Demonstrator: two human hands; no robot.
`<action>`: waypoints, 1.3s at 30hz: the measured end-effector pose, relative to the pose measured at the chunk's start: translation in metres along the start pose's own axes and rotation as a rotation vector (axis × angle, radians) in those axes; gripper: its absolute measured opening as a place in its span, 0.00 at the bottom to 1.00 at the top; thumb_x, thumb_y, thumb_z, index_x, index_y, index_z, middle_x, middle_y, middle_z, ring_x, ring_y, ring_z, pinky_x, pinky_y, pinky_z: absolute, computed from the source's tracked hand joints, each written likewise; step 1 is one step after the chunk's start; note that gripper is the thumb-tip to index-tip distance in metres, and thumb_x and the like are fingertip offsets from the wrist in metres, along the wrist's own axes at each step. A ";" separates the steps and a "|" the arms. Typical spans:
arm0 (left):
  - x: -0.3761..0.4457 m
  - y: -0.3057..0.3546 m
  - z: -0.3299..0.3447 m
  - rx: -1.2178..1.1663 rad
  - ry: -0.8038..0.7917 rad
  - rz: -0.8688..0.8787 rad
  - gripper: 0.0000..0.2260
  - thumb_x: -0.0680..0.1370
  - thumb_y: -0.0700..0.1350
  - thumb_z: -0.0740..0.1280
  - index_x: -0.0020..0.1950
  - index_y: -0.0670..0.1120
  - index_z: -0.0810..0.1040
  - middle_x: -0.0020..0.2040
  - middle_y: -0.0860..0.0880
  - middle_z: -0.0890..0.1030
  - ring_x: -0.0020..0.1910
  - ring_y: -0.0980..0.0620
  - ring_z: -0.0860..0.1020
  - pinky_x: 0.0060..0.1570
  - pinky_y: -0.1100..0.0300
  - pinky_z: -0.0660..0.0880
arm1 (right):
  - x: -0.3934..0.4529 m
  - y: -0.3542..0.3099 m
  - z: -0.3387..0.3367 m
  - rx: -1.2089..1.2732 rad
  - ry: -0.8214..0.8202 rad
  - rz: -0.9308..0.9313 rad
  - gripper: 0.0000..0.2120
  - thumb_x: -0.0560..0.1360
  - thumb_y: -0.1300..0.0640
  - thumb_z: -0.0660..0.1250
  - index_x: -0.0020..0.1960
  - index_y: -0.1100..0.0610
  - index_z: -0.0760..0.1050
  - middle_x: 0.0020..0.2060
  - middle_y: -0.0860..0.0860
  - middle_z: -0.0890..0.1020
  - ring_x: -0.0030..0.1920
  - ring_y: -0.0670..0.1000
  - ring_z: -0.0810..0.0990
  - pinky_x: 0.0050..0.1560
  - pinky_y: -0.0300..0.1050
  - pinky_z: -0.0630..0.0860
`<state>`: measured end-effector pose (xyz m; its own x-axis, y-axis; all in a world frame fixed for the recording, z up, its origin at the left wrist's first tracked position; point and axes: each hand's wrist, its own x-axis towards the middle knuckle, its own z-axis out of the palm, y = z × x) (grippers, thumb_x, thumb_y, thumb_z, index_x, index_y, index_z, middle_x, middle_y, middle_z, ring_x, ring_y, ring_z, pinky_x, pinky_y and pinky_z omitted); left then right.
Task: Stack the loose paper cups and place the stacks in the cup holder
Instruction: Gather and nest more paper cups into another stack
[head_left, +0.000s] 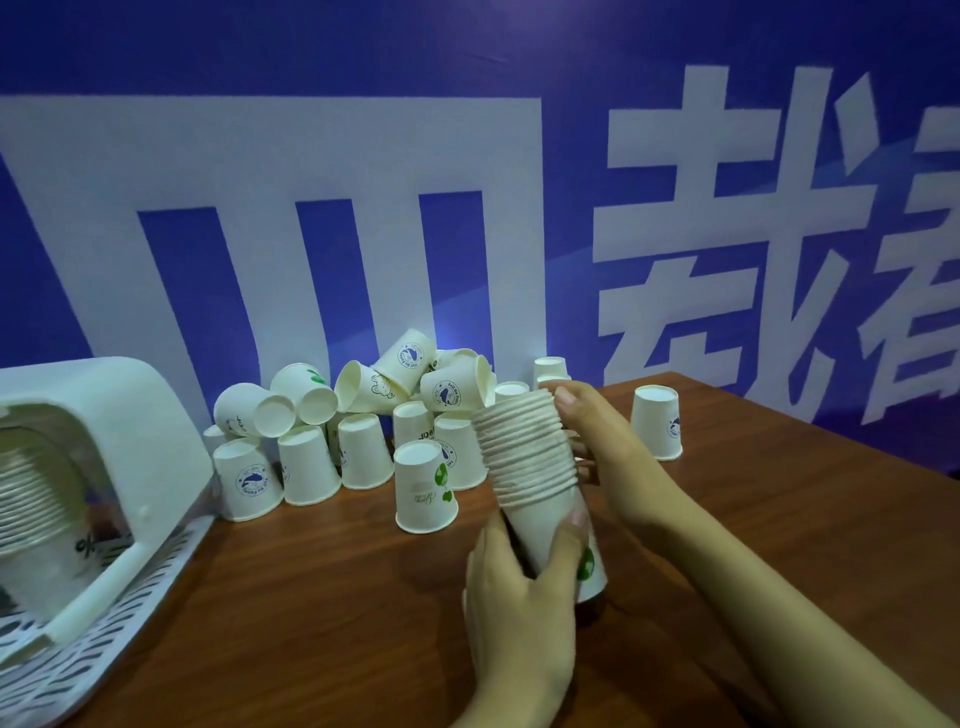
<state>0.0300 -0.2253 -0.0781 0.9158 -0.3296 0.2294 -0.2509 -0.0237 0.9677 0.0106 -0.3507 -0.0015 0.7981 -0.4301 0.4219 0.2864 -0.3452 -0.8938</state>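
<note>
A tall stack of white paper cups (524, 457) tilts over the wooden table (311, 597), rims up and leaning left. My left hand (524, 577) grips the stack's lower end. My right hand (597, 436) holds the ribbed upper part from the right, thumb at the top rim. A pile of loose cups (358, 415) sits behind, some upside down, some on their sides. One upside-down cup with green print (426, 488) stands just left of the stack. The white cup holder (104, 467) is at the far left, with a stack of cups (36, 499) lying inside.
A single upside-down cup (657, 423) stands at the right near the table's back edge. Two more cups (550, 371) sit behind my right hand. A blue wall with large white characters (467, 208) runs right behind the table. The holder's perforated tray (104, 639) reaches the front left.
</note>
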 end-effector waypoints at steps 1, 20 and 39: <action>0.000 0.001 0.000 0.019 0.000 0.011 0.27 0.64 0.76 0.70 0.60 0.69 0.76 0.55 0.63 0.83 0.59 0.58 0.81 0.63 0.47 0.77 | 0.000 0.000 0.000 -0.002 0.005 -0.004 0.24 0.75 0.32 0.59 0.61 0.46 0.79 0.56 0.47 0.84 0.58 0.48 0.83 0.67 0.59 0.76; 0.002 0.012 -0.020 0.040 0.134 0.033 0.24 0.62 0.65 0.60 0.56 0.60 0.74 0.60 0.64 0.71 0.65 0.57 0.69 0.69 0.48 0.65 | 0.000 0.024 0.003 0.275 -0.157 -0.097 0.24 0.75 0.51 0.58 0.68 0.58 0.73 0.56 0.50 0.85 0.58 0.52 0.83 0.56 0.46 0.81; 0.100 -0.019 -0.051 0.414 0.301 -0.080 0.35 0.70 0.56 0.78 0.72 0.51 0.67 0.68 0.47 0.78 0.71 0.44 0.72 0.70 0.46 0.63 | -0.009 0.020 0.012 0.074 -0.275 -0.159 0.21 0.81 0.54 0.59 0.72 0.58 0.72 0.65 0.45 0.82 0.66 0.46 0.79 0.62 0.33 0.74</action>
<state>0.1422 -0.2094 -0.0682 0.9716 -0.0269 0.2350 -0.2235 -0.4298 0.8748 0.0160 -0.3437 -0.0252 0.8506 -0.1310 0.5091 0.4485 -0.3245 -0.8328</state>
